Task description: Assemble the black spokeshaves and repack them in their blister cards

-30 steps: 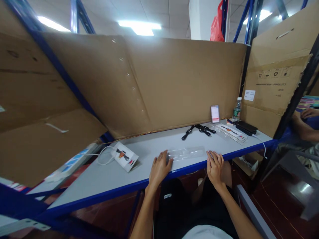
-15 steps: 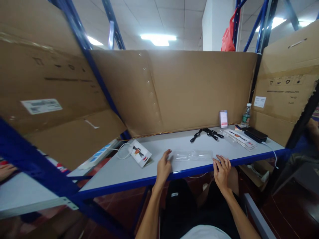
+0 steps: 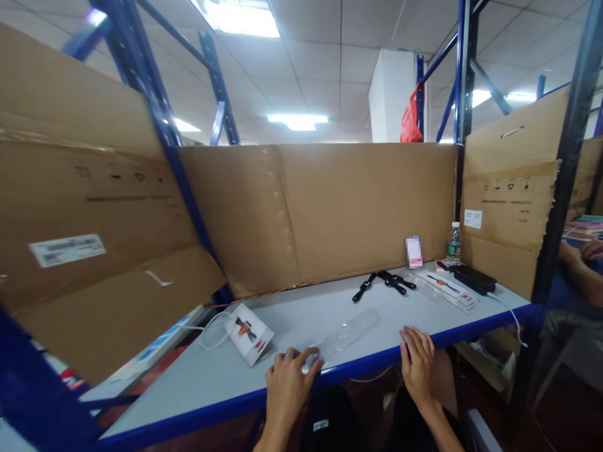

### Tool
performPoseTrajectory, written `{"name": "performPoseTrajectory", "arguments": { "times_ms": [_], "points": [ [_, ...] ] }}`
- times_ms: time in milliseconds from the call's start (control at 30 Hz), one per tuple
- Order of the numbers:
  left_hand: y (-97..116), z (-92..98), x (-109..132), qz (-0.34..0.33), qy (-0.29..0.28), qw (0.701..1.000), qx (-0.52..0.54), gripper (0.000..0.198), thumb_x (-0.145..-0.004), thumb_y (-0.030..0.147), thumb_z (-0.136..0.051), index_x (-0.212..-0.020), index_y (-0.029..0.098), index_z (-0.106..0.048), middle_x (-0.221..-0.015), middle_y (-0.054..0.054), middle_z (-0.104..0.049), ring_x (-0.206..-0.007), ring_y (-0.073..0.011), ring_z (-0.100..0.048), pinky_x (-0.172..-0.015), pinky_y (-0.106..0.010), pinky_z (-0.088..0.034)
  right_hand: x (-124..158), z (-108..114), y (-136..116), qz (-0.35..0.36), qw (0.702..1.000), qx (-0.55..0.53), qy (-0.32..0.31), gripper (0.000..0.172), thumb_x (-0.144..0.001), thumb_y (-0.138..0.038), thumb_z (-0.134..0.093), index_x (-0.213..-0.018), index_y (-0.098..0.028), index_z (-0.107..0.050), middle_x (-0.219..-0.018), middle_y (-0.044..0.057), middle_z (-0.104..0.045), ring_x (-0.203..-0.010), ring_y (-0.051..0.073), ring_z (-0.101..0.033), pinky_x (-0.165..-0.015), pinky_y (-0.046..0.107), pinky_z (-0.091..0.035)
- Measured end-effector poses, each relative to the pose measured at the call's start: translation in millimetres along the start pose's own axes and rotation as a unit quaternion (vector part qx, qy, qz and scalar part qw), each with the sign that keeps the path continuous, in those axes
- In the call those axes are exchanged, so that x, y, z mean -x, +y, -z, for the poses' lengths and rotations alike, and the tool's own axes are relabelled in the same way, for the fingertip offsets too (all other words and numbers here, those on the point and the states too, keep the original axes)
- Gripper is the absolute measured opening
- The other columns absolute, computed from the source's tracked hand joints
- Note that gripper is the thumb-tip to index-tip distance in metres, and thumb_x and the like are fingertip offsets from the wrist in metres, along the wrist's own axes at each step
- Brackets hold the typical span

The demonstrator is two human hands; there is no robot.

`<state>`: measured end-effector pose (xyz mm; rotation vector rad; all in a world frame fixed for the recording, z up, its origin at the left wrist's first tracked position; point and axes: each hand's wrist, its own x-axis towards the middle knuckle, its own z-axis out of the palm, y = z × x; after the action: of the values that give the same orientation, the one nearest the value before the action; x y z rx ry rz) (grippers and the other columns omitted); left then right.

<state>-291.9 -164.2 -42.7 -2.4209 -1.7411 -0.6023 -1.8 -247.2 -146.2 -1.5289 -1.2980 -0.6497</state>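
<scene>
Pinched at its near left end, a clear plastic blister shell (image 3: 357, 329) slants away across the tabletop. My left hand (image 3: 291, 380) has its thumb and fingers closed on that end. At the table's front edge is my right hand (image 3: 417, 356), its fingers stretched out and holding nothing, apart from the shell. A white printed package (image 3: 249, 333) with a picture of a black tool stands left of the shell. Several black-handled tools (image 3: 384, 282) lie farther back, beyond the shell.
Printed cards (image 3: 450, 289) lie at the right by a black power bank (image 3: 473, 279) with a white cable. A phone (image 3: 414, 252) and a water bottle (image 3: 453, 245) stand behind. Cardboard walls (image 3: 377, 207) close off the back and sides. A co-worker's arms (image 3: 581, 267) show far right.
My left hand has closed on the blister shell's left end, and the shell has turned from level to slanted. My right hand has come away from its other end. The view has tilted up.
</scene>
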Motion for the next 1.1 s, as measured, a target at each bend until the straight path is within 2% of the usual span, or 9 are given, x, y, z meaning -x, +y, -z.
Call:
{"name": "performPoseTrajectory", "arguments": {
  "times_ms": [133, 233, 367, 467, 567, 667, 733, 867, 1100],
  "points": [
    [-10.5, 8.1, -1.4, -0.003, -0.018, 1.000, 0.013, 0.023, -0.092, 0.040, -0.057, -0.093, 0.024, -0.074, -0.114, -0.008, -0.067, -0.112, -0.0318, -0.057, -0.088, -0.042, -0.041, 0.9, -1.4, 0.4, 0.002, 1.000, -0.002, 0.009, 0.028, -0.105, -0.028, -0.048, -0.125, -0.023, -0.067, -0.131, 0.007, -0.070, -0.125, 0.027, -0.059, -0.113, 0.054, -0.035],
    [-8.8, 11.8, -1.6, -0.002, -0.042, 0.999, 0.009, 0.022, -0.091, 0.038, -0.054, -0.088, 0.020, -0.068, -0.110, -0.010, -0.068, -0.109, -0.0300, -0.059, -0.087, -0.040, -0.041, 0.3, -1.4, -0.3, 0.002, 1.000, -0.002, 0.015, 0.027, -0.105, -0.028, -0.048, -0.122, -0.024, -0.068, -0.129, 0.007, -0.071, -0.124, 0.026, -0.060, -0.113, 0.054, -0.037],
    [7.5, 14.5, 0.1, 0.020, -0.045, 0.998, -0.031, 0.027, -0.094, 0.039, -0.052, -0.094, 0.017, -0.068, -0.106, -0.013, -0.068, -0.106, -0.0322, -0.060, -0.085, -0.041, -0.042, -0.4, -1.2, -0.8, 0.003, 1.000, 0.001, 0.019, 0.027, -0.105, -0.028, -0.048, -0.121, -0.025, -0.069, -0.128, 0.007, -0.071, -0.123, 0.027, -0.061, -0.112, 0.054, -0.038],
    [18.1, 12.5, -0.2, 0.034, -0.034, 0.997, -0.058, 0.035, -0.096, 0.040, -0.051, -0.113, 0.015, -0.068, -0.109, -0.016, -0.068, -0.106, -0.0344, -0.060, -0.085, -0.042, -0.043, 0.1, -2.2, 0.0, 0.002, 1.000, 0.000, 0.022, 0.027, -0.104, -0.028, -0.048, -0.121, -0.024, -0.069, -0.128, 0.007, -0.071, -0.123, 0.027, -0.062, -0.111, 0.055, -0.039],
    [21.5, 5.2, -7.2, 0.045, -0.013, 0.997, -0.068, 0.053, -0.098, 0.046, -0.050, -0.141, 0.016, -0.057, -0.121, -0.020, -0.065, -0.112, -0.0376, -0.060, -0.087, -0.045, -0.046, 1.0, -3.9, 1.3, 0.004, 1.000, 0.002, 0.029, 0.028, -0.104, -0.028, -0.048, -0.122, -0.025, -0.069, -0.127, 0.007, -0.072, -0.123, 0.027, -0.063, -0.110, 0.055, -0.040],
    [24.0, -8.0, -22.3, 0.031, 0.021, 0.998, -0.051, 0.060, -0.101, 0.047, -0.046, -0.152, 0.016, -0.047, -0.136, -0.024, -0.057, -0.123, -0.0380, -0.057, -0.093, -0.046, -0.047, 1.3, -4.8, 2.1, 0.006, 1.000, 0.003, 0.030, 0.028, -0.104, -0.029, -0.048, -0.123, -0.025, -0.069, -0.127, 0.007, -0.072, -0.123, 0.027, -0.062, -0.110, 0.054, -0.040],
    [29.1, -19.3, -33.5, 0.006, 0.024, 0.999, -0.038, 0.060, -0.102, 0.046, -0.047, -0.155, 0.018, -0.043, -0.143, -0.025, -0.053, -0.130, -0.0371, -0.054, -0.099, -0.046, -0.045, 0.8, -4.4, 1.8, 0.004, 1.000, 0.003, 0.024, 0.028, -0.104, -0.029, -0.048, -0.123, -0.025, -0.069, -0.128, 0.007, -0.071, -0.123, 0.027, -0.062, -0.111, 0.054, -0.039],
    [45.8, -41.7, -47.0, -0.030, -0.025, 0.999, -0.034, 0.059, -0.100, 0.044, -0.052, -0.155, 0.023, -0.045, -0.150, -0.025, -0.048, -0.141, -0.0386, -0.046, -0.110, -0.051, -0.037, -1.6, -1.5, -0.1, 0.006, 1.000, -0.002, 0.021, 0.027, -0.105, -0.028, -0.047, -0.121, -0.024, -0.069, -0.126, 0.008, -0.072, -0.123, 0.027, -0.061, -0.112, 0.054, -0.037],
    [54.5, -57.4, -50.2, -0.032, 0.029, 0.999, 0.009, 0.052, -0.101, 0.044, -0.048, -0.150, 0.024, -0.052, -0.147, -0.022, -0.052, -0.141, -0.0364, -0.045, -0.115, -0.055, -0.033, -3.7, -1.4, 2.0, 0.012, 0.999, -0.001, 0.035, 0.028, -0.105, -0.030, -0.046, -0.118, -0.023, -0.070, -0.123, 0.009, -0.073, -0.119, 0.027, -0.062, -0.110, 0.055, -0.038]
  ]
}}
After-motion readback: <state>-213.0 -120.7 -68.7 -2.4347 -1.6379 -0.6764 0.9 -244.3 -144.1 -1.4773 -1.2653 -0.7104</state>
